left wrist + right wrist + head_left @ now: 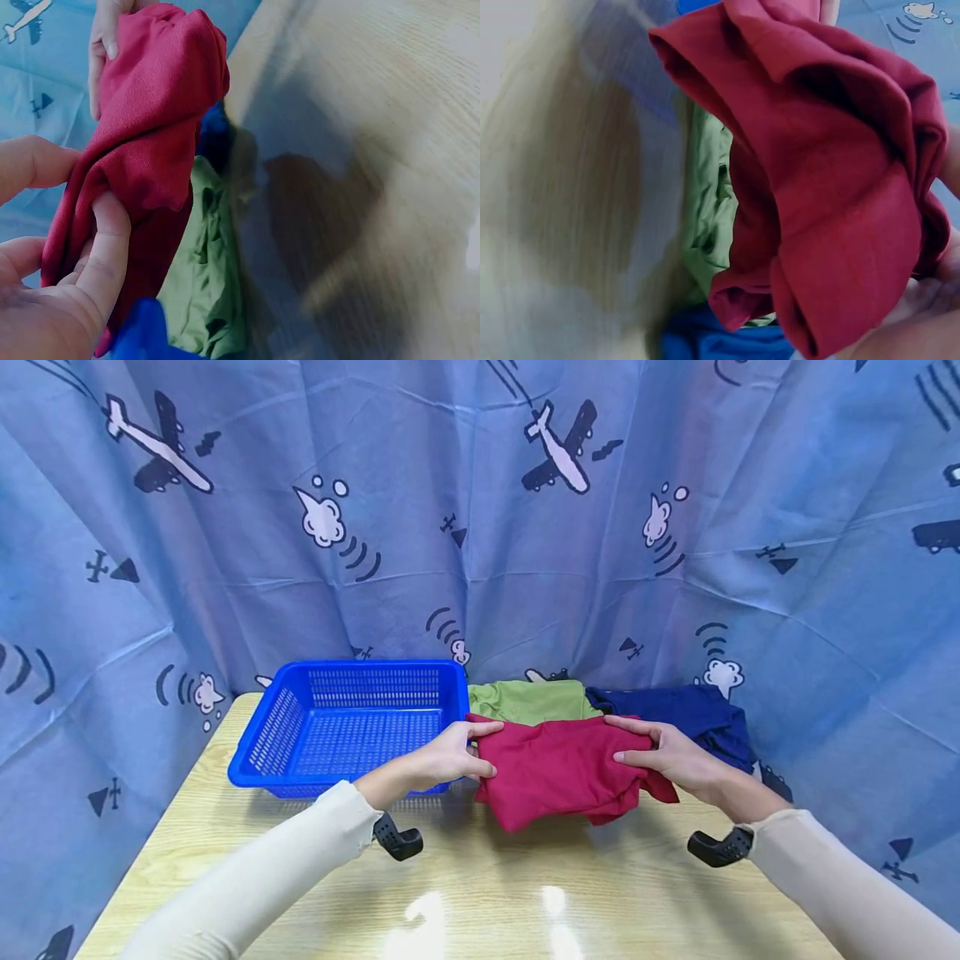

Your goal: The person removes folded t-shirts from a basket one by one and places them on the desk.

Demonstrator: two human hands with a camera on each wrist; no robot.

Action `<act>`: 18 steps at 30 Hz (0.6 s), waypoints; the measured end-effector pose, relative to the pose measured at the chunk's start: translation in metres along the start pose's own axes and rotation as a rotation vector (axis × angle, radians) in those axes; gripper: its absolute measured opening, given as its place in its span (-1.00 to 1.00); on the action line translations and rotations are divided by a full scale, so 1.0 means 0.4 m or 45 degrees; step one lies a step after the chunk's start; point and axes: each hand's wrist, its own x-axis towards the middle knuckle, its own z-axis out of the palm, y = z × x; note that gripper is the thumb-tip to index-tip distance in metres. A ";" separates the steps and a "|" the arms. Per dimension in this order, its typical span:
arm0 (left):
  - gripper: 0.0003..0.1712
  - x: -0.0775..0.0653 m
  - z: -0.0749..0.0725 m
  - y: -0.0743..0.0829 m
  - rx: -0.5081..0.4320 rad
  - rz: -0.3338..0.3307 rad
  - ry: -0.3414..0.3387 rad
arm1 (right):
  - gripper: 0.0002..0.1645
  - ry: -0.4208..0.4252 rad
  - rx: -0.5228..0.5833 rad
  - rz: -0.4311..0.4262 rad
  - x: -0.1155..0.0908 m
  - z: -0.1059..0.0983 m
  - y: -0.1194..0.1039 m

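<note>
A folded red cloth [558,768], seemingly a garment, is held up above the table between both hands. My left hand [448,755] pinches its left end between thumb and fingers. On the opposite end, the right hand [681,763] grips the fabric the same way. In the left wrist view the left fingers [109,240] press into the folds of the red cloth. The right wrist view shows loose layers of the red cloth [840,217] drooping, with the right hand [922,311] partly hidden behind them.
A blue plastic basket [251,752] with nothing in it stands at the left. Behind the red cloth lie a green cloth [532,697] and, farther right, a dark blue cloth [693,714]. A patterned blue curtain [420,527] hangs behind the wooden table [480,902].
</note>
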 end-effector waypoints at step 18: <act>-0.10 0.004 0.094 -0.089 0.398 0.078 -0.071 | -0.09 -0.065 -0.080 0.060 -0.030 0.037 0.126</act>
